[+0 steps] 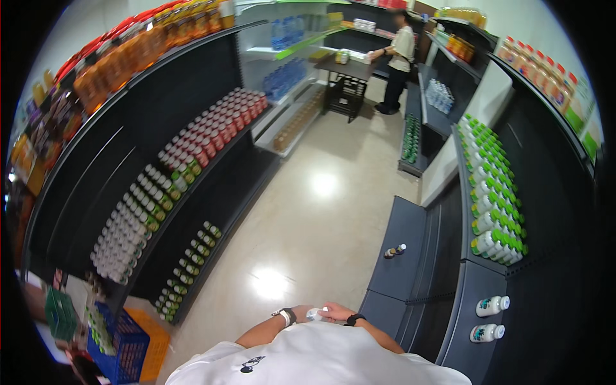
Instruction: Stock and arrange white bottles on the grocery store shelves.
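Note:
Close in front of my chest, a small white bottle (315,315) sits between my two hands. My left hand (301,314) grips it from the left side, and a bracelet and a watch are on that wrist. From the right, the fingers of my right hand (338,312) close on its other end; a black band circles this wrist. Part of the bottle is hidden by the fingers. To the right, two white bottles (492,306) with printed labels lie on a dark shelf (462,356).
Green-capped white bottles (488,216) fill the right shelf. Two small bottles (394,251) are on the lower right shelf. Cans (211,134) and bottles line the left shelves. Blue (120,337) and orange crates (149,332) stand at left. A person (402,53) is by a far table (344,67).

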The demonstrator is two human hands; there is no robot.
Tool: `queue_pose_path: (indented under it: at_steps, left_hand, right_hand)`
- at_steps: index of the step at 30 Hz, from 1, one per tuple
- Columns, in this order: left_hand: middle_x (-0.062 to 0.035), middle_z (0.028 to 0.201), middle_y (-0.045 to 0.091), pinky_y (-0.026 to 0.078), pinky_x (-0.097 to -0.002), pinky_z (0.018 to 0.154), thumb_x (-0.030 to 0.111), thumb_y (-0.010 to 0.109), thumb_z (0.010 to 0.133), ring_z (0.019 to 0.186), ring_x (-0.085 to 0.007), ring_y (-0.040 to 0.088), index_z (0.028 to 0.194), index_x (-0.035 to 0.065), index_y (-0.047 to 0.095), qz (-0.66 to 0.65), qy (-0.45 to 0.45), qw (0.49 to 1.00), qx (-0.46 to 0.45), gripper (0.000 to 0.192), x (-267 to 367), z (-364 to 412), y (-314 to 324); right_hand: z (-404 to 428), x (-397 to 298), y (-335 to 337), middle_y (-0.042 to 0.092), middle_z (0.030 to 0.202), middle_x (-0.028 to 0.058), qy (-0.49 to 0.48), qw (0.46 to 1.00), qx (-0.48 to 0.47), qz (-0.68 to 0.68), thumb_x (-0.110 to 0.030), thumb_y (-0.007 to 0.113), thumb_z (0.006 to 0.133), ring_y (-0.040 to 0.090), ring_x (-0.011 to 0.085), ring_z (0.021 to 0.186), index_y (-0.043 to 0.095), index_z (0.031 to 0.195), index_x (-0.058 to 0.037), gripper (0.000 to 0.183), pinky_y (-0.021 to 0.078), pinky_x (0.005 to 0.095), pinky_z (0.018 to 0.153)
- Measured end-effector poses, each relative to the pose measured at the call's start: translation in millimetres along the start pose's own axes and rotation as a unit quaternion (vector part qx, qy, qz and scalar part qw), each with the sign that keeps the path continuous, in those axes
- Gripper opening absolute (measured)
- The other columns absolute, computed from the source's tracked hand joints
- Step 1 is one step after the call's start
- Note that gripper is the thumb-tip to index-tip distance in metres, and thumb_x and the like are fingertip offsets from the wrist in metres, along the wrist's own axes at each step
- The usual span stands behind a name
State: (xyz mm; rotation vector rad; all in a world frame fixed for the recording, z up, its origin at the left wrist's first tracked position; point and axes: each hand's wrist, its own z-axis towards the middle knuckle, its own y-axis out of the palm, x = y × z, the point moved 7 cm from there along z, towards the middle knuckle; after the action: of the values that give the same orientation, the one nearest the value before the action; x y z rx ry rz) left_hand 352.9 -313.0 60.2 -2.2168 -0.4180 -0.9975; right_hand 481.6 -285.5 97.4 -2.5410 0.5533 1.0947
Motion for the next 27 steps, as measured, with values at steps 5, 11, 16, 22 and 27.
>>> queue_pose_path:
  at_steps: [5,11,16,22,27]
  left_hand:
    - [-0.0152,0.103,0.063,0.045,-0.0378,0.086,0.028,0.07,0.075,0.099,-0.0292,0.059,0.109,0.0073,0.054,-0.065,-0.005,0.996,0.062,0.044,-37.8,-41.2,-1.4]
    - [-0.0132,0.098,0.063,0.047,-0.037,0.08,0.022,0.073,0.07,0.093,-0.026,0.061,0.11,0.0082,0.052,-0.124,-0.06,0.975,0.174,0.046,-64.3,-109.1,-19.4]
    - [-0.0132,0.095,0.062,0.049,-0.0356,0.073,0.024,0.076,0.068,0.086,-0.0238,0.061,0.109,0.0065,0.05,-0.206,-0.107,0.939,0.254,0.051,-76.2,-162.0,-14.8]
    - [-0.0156,0.1,0.062,0.046,-0.0369,0.082,0.032,0.079,0.065,0.095,-0.0298,0.059,0.109,0.0053,0.05,-0.256,-0.128,0.897,0.336,0.06,-102.4,-201.8,4.3]
    - [-0.0157,0.101,0.062,0.046,-0.0377,0.082,0.034,0.079,0.064,0.095,-0.0309,0.059,0.109,0.0064,0.051,-0.277,-0.161,0.864,0.387,0.061,-113.9,-233.7,8.2]
  right_hand:
    - [30.7,-32.3,30.7,0.053,0.076,0.0024,-0.011,0.997,-0.041,-0.057,-0.045,0.06,0.086,0.052,0.0101,0.065,0.053,0.1,-0.0025,0.045,0.0431,0.0239,0.058]
    - [71.3,-90.2,67.8,0.054,0.081,0.0053,-0.049,0.979,-0.113,-0.163,-0.048,0.06,0.084,0.052,0.0131,0.069,0.053,0.104,-0.0021,0.051,0.0438,0.0266,0.06]
    - [94.2,-127.2,105.7,0.056,0.09,0.0078,-0.049,0.949,-0.186,-0.248,-0.045,0.06,0.085,0.054,0.0141,0.074,0.053,0.109,-0.0028,0.049,0.0457,0.0277,0.064]
    - [120.9,-150.3,153.7,0.058,0.108,0.013,-0.092,0.903,-0.266,-0.324,-0.041,0.059,0.086,0.055,0.0216,0.096,0.051,0.119,-0.0014,0.052,0.0446,0.0317,0.083]
    - [137.2,-170.2,189.1,0.058,0.106,0.0128,-0.119,0.884,-0.325,-0.315,-0.041,0.059,0.086,0.055,0.0204,0.095,0.051,0.117,-0.0012,0.051,0.0442,0.0313,0.083]
